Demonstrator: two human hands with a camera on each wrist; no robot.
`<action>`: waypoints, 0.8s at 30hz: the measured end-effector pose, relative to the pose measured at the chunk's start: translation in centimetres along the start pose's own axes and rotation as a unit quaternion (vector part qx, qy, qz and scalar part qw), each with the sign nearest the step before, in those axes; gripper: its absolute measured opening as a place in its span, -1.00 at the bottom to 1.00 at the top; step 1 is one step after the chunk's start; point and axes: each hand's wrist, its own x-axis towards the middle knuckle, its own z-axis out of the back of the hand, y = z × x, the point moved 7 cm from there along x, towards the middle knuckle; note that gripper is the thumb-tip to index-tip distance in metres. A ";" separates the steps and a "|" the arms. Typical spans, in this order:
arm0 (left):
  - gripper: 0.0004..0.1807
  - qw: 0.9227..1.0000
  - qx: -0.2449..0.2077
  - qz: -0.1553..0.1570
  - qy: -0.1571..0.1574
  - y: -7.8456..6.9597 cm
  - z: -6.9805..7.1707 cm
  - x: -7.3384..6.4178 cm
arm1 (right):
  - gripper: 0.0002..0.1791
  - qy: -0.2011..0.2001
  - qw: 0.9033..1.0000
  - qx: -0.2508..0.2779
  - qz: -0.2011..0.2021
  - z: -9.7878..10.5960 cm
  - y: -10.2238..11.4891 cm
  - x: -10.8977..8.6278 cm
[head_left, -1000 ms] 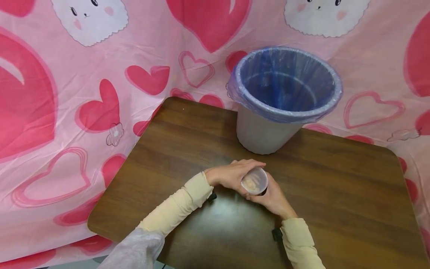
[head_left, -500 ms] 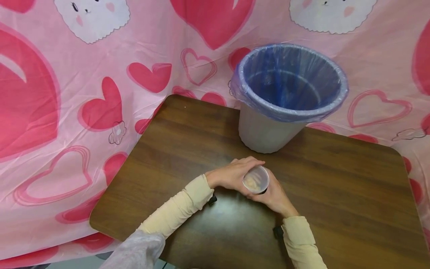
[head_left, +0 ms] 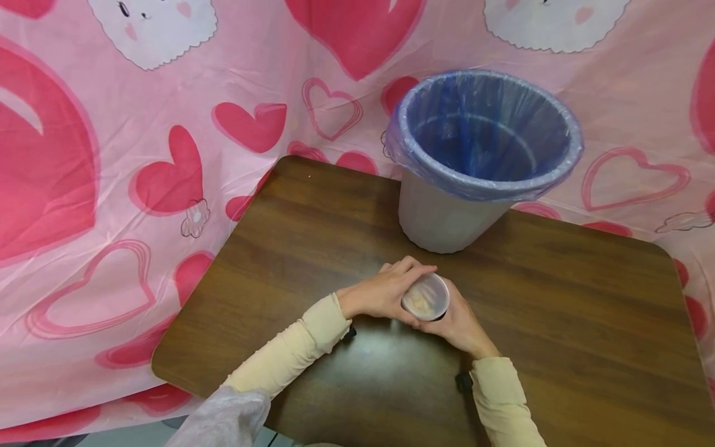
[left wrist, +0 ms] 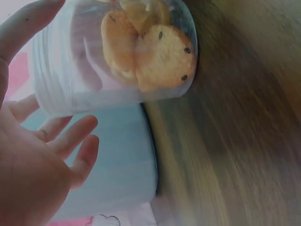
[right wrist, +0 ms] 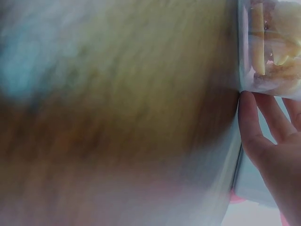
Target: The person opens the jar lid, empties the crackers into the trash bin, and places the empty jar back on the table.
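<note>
A clear plastic jar (head_left: 426, 298) stands between both hands at the middle of the table, its round top facing the head camera. Golden biscuits with dark specks (left wrist: 164, 56) lie in its lower part in the left wrist view. A ridged band (left wrist: 49, 70) runs round its upper end. My left hand (head_left: 385, 292) holds the jar near that end, thumb on the near side and fingers on the far side. My right hand (head_left: 458, 320) grips it from the right. The right wrist view shows fingertips (right wrist: 248, 110) against the jar's side, low down.
Behind the jar stands a white bin (head_left: 447, 217) lined with a blue plastic bag (head_left: 486, 186). The brown wooden table (head_left: 301, 248) has rounded corners. A pink cloth with red hearts (head_left: 251, 127) hangs around its back and sides.
The left hand's fingers have shifted slightly at the jar's top and stand a little more apart. The jar stays between both hands; the head view has moved slightly.
</note>
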 end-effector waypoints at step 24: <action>0.19 0.991 -0.131 0.037 0.016 2.2 -0.9 0.2 | 0.03 0.001 1.000 0.012 -0.008 -0.2 -0.5 0.3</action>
